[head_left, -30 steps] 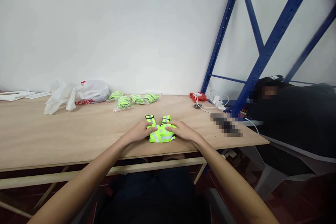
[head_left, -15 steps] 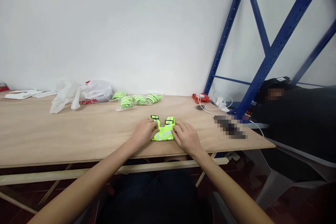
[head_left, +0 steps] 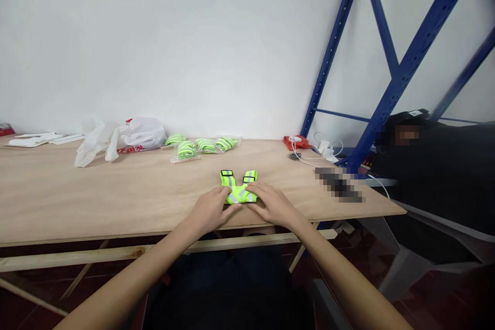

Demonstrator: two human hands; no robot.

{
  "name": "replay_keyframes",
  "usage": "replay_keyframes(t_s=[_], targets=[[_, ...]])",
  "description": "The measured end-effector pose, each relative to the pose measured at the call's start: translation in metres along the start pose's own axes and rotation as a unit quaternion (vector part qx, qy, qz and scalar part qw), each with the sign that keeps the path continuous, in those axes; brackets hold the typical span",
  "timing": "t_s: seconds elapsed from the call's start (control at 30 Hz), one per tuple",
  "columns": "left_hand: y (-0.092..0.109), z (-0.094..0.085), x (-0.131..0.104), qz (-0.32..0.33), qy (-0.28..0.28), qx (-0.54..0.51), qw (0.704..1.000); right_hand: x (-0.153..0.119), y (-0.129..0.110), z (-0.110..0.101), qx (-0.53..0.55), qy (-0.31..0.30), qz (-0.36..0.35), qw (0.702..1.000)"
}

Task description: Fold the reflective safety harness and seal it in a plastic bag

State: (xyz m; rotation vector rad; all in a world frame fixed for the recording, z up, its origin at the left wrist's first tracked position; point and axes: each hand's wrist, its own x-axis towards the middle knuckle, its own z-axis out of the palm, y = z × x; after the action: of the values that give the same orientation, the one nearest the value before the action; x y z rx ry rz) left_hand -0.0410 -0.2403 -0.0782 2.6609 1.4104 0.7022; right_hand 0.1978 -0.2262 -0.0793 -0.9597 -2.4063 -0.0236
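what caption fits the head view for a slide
Both hands, left hand and right hand, press a folded neon reflective vest on a plywood table.

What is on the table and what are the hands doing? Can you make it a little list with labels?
left hand: resting on the near left edge of the folded neon vest, fingers flat
right hand: pressing the vest's near right edge
vest: bright yellow-green with grey stripes, two strap ends pointing away
table: light wood
behind the vest: bagged neon rolls in a row
far left: white plastic bag with red print
far right: red item, white cables
beside the table: blue rack, a person in black
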Motion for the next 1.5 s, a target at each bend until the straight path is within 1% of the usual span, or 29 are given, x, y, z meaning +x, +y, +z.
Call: replay_keyframes(t_s=[0.13,0.23,0.3,0.37,0.43,0.53,0.6,0.67,0.77,0.83,0.9,1.0,1.07,1.13,1.2,1.27,1.33,1.4,1.5], targets=[[0.006,0.004,-0.027,0.038,0.015,-0.003,0.999,-0.018,-0.023,-0.004,-0.048,-0.005,-0.013,0.999],[0.011,0.008,-0.044,0.049,0.044,0.023,0.998,-0.037,-0.037,0.001,-0.076,0.017,-0.031,0.997],[0.015,0.009,-0.048,0.051,0.052,0.036,0.997,-0.045,-0.04,0.005,-0.096,0.044,-0.037,0.994],[0.019,0.005,-0.048,0.056,0.037,0.044,0.997,-0.047,-0.04,0.007,-0.102,0.057,-0.041,0.992],[0.021,-0.002,-0.043,0.057,0.009,0.05,0.997,-0.043,-0.037,0.005,-0.087,0.055,-0.043,0.994],[0.021,-0.014,-0.032,0.043,-0.028,0.05,0.997,-0.034,-0.031,-0.001,-0.051,0.05,-0.033,0.997],[0.018,-0.02,-0.024,0.028,-0.039,0.044,0.998,-0.028,-0.025,-0.004,-0.026,0.049,-0.021,0.998],[0.014,-0.025,-0.014,0.016,-0.039,0.034,0.999,-0.023,-0.019,-0.005,0.005,0.048,-0.003,0.999],[0.002,-0.031,0.008,0.01,-0.041,-0.009,0.999,-0.012,-0.01,-0.006,0.058,0.034,0.061,0.996],[-0.008,-0.032,0.024,0.012,-0.062,-0.065,0.996,-0.003,-0.004,-0.006,0.091,0.015,0.113,0.989],[-0.018,-0.032,0.038,0.001,-0.082,-0.127,0.988,0.006,0.0,-0.007,0.125,-0.003,0.148,0.981],[-0.03,-0.028,0.054,-0.024,-0.087,-0.2,0.976,0.017,0.007,-0.006,0.152,-0.008,0.164,0.975],[-0.037,-0.024,0.061,-0.026,-0.087,-0.215,0.972,0.021,0.012,-0.004,0.133,-0.002,0.158,0.978],[-0.041,-0.018,0.067,-0.034,-0.079,-0.19,0.978,0.023,0.019,-0.001,0.102,0.001,0.148,0.984],[-0.045,-0.012,0.071,-0.062,-0.068,-0.135,0.987,0.025,0.024,0.002,0.081,-0.004,0.143,0.986],[-0.047,-0.005,0.072,-0.088,-0.068,-0.073,0.991,0.026,0.026,0.005,0.078,-0.016,0.153,0.985],[-0.048,0.003,0.07,-0.093,-0.073,-0.031,0.993,0.025,0.024,0.007,0.084,-0.025,0.172,0.981],[-0.046,0.012,0.064,-0.087,-0.061,-0.016,0.994,0.023,0.02,0.01,0.086,-0.027,0.197,0.976],[-0.042,0.022,0.059,-0.088,-0.038,-0.02,0.995,0.019,0.017,0.015,0.088,-0.019,0.23,0.969]])
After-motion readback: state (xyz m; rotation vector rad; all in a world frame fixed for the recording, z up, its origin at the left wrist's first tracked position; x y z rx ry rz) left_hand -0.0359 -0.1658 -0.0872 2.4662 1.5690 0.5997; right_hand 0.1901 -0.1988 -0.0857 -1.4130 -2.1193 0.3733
